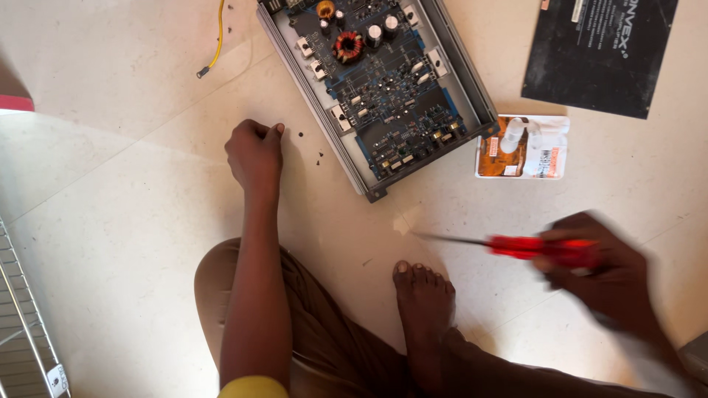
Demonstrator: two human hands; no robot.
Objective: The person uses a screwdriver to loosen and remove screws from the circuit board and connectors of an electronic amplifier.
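The left hand (255, 151) is curled into a loose fist, knuckles up, fingertips (276, 131) pinched together and pressed down, with the forearm running straight back toward the body. The right hand (601, 269) is blurred, fingers wrapped shut in a grip, wrist bent and the forearm angling off low right.

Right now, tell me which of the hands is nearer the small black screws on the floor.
Left. The left hand rests on the floor just beside the small black screws; the right hand, holding the red screwdriver, is far off to their right.
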